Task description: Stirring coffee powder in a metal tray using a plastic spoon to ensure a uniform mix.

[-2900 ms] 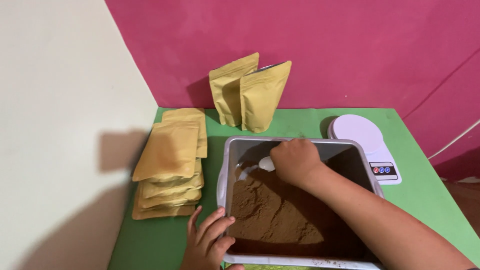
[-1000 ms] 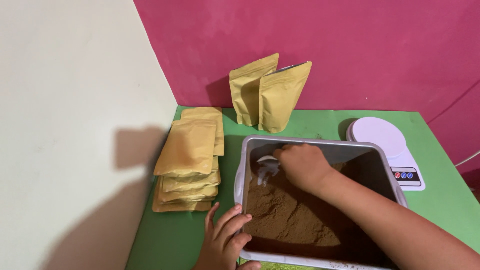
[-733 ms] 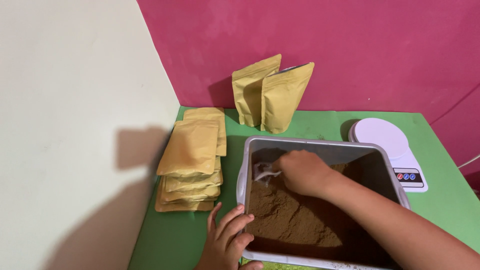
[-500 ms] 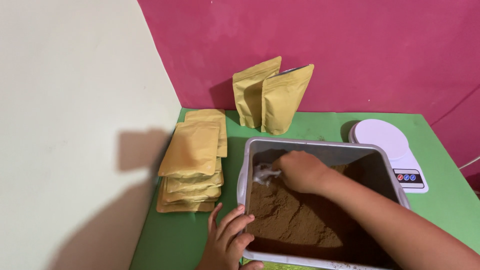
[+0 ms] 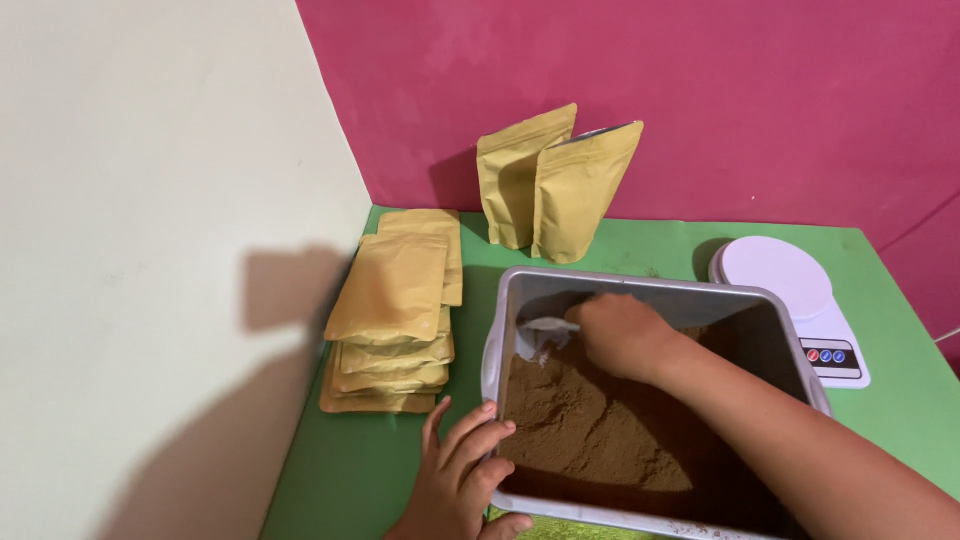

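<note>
Down in the grey tub (image 5: 497,330) of brown powder (image 5: 590,430), the right hand (image 5: 622,335) grips a white scoop (image 5: 548,328) at the far-left corner, digging. Meanwhile the left hand (image 5: 462,482), fingers spread, presses the tub's near-left corner, probably to steady it.

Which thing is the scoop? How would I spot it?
Find the big grey tub of brown powder on the green table. At the tub's far left corner, the right hand holds a small scoop. It is the only pale, whitish thing inside the tub.
</note>
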